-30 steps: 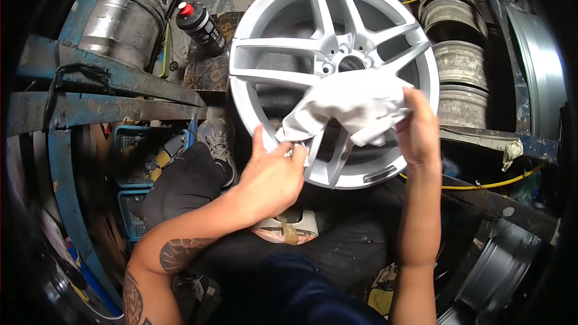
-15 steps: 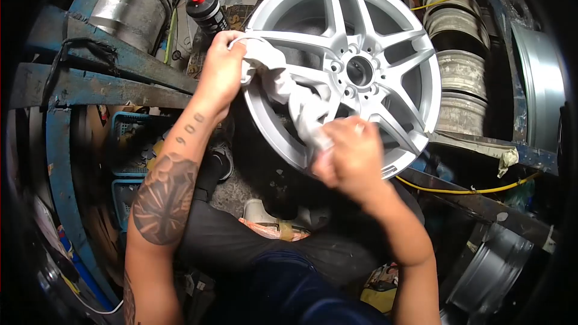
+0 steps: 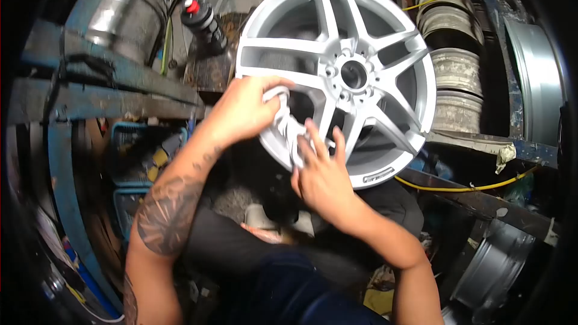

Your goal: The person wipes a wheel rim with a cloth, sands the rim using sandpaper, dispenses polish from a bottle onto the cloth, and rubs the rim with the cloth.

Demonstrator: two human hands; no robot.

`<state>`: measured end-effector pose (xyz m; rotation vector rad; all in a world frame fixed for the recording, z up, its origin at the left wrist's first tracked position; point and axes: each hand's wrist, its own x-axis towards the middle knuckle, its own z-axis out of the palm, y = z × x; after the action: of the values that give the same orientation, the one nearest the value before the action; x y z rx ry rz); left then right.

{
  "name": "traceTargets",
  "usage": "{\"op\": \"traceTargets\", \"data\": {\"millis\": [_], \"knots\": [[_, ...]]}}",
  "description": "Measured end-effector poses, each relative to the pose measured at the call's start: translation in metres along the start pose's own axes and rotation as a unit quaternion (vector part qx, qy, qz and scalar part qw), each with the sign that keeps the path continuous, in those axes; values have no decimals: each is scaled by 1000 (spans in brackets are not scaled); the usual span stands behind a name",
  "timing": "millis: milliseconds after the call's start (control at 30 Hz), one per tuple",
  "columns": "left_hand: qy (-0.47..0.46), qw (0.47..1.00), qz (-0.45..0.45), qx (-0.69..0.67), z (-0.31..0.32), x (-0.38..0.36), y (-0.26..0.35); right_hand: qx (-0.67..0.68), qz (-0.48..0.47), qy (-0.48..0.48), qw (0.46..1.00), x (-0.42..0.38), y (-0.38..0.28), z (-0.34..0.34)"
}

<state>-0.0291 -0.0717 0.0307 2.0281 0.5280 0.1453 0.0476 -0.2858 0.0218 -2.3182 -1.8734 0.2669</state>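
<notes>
A silver alloy wheel (image 3: 378,119) with paired spokes lies face up in front of me. A white cloth (image 3: 288,125) is stretched between my hands at the wheel's lower left. My left hand (image 3: 250,105) is closed on the cloth's upper end, beside the left spokes. At the cloth's lower end is my right hand (image 3: 322,174), near the wheel's lower rim, its index and middle fingers raised and apart while the cloth touches its thumb side.
A black bottle with a red cap (image 3: 205,24) stands left of the wheel. Dusty rims (image 3: 454,72) are stacked at right, beside a yellow hose (image 3: 475,188). Blue metal frames (image 3: 120,99) and blue baskets (image 3: 129,156) are at left. Another rim (image 3: 494,265) lies lower right.
My left hand has moved down and right with the cloth. My right hand has shifted down-left and spread its fingers. The cloth is more bunched, and the left spokes are uncovered.
</notes>
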Motion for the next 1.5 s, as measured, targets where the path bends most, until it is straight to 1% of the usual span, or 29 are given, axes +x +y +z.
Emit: {"op": "traceTargets", "data": {"millis": [33, 167, 200, 233, 300, 333, 367, 433, 500, 567, 633, 667, 700, 767, 800, 833, 900, 967, 1033, 1067, 1133, 1167, 1200, 1233, 1267, 1300, 1367, 1433, 1500], "knots": [[40, 996, 67, 38, 2, -2, -2, 6, -1, 1, 1000, -10, -3, -2], [-7, 989, 95, 111, -1, -4, 9, 4, 14, -13, 1000, -6, 6, 10], [-35, 994, 49, 86, 6, -12, 19, -10, -15, -13, 1000, -16, 7, 0], [-45, 984, 125, 120, 12, -22, 26, 8, -20, -23, 1000, -25, 5, -8], [-102, 950, 127, 266, 31, -50, 37, 80, -4, -10, 997, -16, 1, -3], [-143, 931, 112, 316, 34, -61, 40, 36, -9, -31, 999, -7, 7, -1], [-170, 922, 86, 337, 33, -66, 47, 54, 1, 35, 998, -6, 20, 19], [-104, 901, 155, 392, 39, -64, 33, 188, 29, -35, 981, -7, 36, -10], [-120, 918, 173, 337, 39, -47, 3, 375, 99, -19, 922, -9, 63, -33], [-242, 934, 51, 258, 38, -27, 18, 595, 244, 26, 765, -4, 71, -53], [-209, 922, 144, 292, 85, -58, 24, 707, 262, 61, 654, 1, 79, -63], [-93, 914, 208, 335, 97, -75, 26, 714, 270, 82, 640, 1, 82, -58], [-88, 920, 221, 311, 89, -79, 31, 720, 276, 104, 629, 1, 86, -53], [-165, 956, 97, 220, 48, -70, 35, 752, 268, 102, 593, 1, 91, -52], [-139, 951, 50, 273, 36, -58, 38, 760, 271, 109, 580, 0, 90, -51], [-36, 937, 130, 322, 47, -50, 14, 770, 276, 115, 564, -4, 87, -51], [-71, 932, 120, 335, 93, -61, 17, 788, 307, 166, 508, -2, 87, -56], [-51, 927, 155, 338, 113, -73, 43, 772, 323, 178, 518, -10, 110, -68], [-215, 971, 82, 66, 91, -90, 76, 789, 324, 273, 445, -17, 128, -92], [-309, 943, 35, -118, 81, -102, 85, 796, 292, 278, 452, -27, 139, -102], [-465, 838, 41, -284, 100, -117, 90, 801, 212, 288, 480, -52, 177, -113], [-508, 786, 46, -350, 110, -126, 90, 801, 167, 289, 497, -59, 192, -112], [-526, 765, 33, -371, 106, -124, 94, 728, 255, 396, 499, -51, 182, -118], [-545, 744, 22, -387, 100, -118, 96, 767, 201, 361, 492, -60, 191, -119], [-557, 744, 12, -367, 96, -113, 91, 759, 212, 369, 493, -63, 195, -122], [-422, 828, 80, -361, 100, -121, 86, 750, 223, 378, 495, -64, 198, -124], [-290, 937, 177, -82, 82, -106, 72, 695, 266, 436, 506, -58, 200, -124], [-177, 934, 163, 262, 64, -86, 65, 662, 282, 463, 518, -50, 194, -121], [-157, 928, 54, 332, 64, -77, 38, 654, 271, 459, 537, -45, 187, -118]]}}
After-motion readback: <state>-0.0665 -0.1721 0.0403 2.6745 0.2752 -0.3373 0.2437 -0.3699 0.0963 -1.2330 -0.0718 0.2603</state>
